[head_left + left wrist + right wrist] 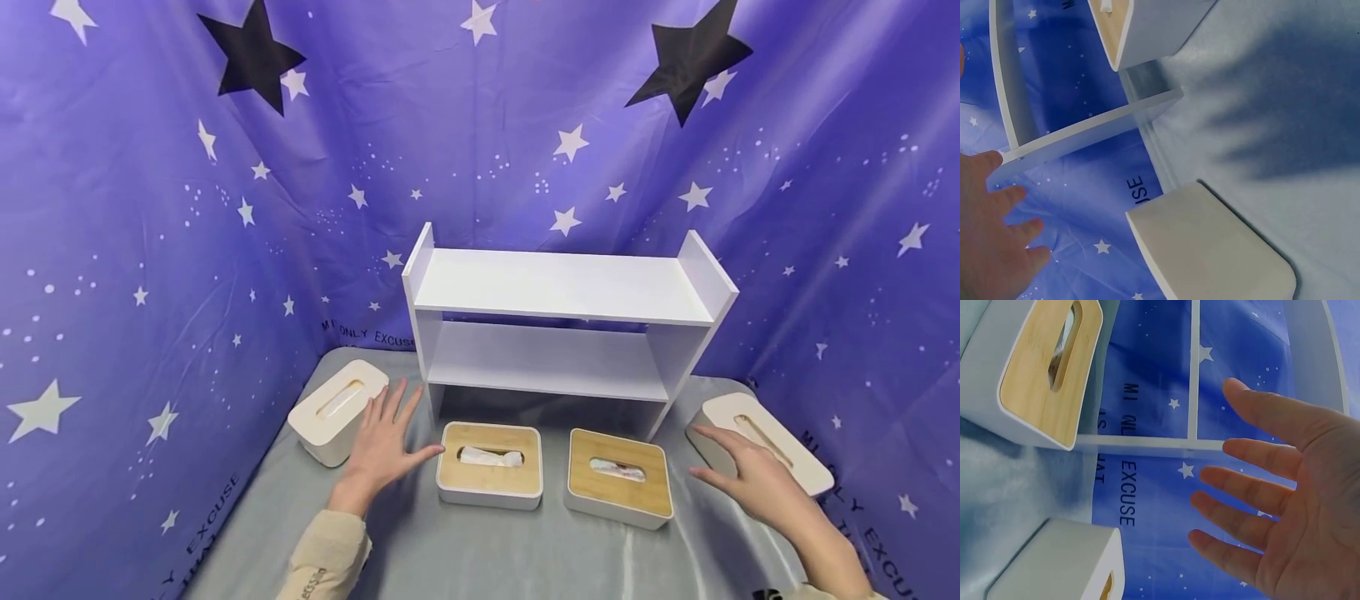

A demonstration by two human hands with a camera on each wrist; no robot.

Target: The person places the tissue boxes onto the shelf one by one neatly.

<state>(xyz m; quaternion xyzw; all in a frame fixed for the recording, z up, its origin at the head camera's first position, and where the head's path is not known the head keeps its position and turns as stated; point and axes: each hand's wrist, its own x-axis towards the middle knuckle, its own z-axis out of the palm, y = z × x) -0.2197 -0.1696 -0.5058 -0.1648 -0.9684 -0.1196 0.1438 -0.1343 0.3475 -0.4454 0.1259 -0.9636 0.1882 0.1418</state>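
My left hand (381,446), its fingers spread and holding nothing, hovers between a cream tissue box (315,427) at the far left and a bamboo-topped tissue box (489,483) with white tissue in its slot. On the other side, my right hand (757,482) is just as empty, its fingers extended in front of another cream tissue box (802,467). A second bamboo-topped tissue box (622,508), turned slightly, lies left of that hand. In the right wrist view the palm and separated fingers (1241,515) show apart from both boxes there.
Behind the boxes stands a white two-tier shelf (555,283) with raised side panels. Grey cloth (555,558) covers the table. Purple starry curtains (480,167) enclose the back and both sides.
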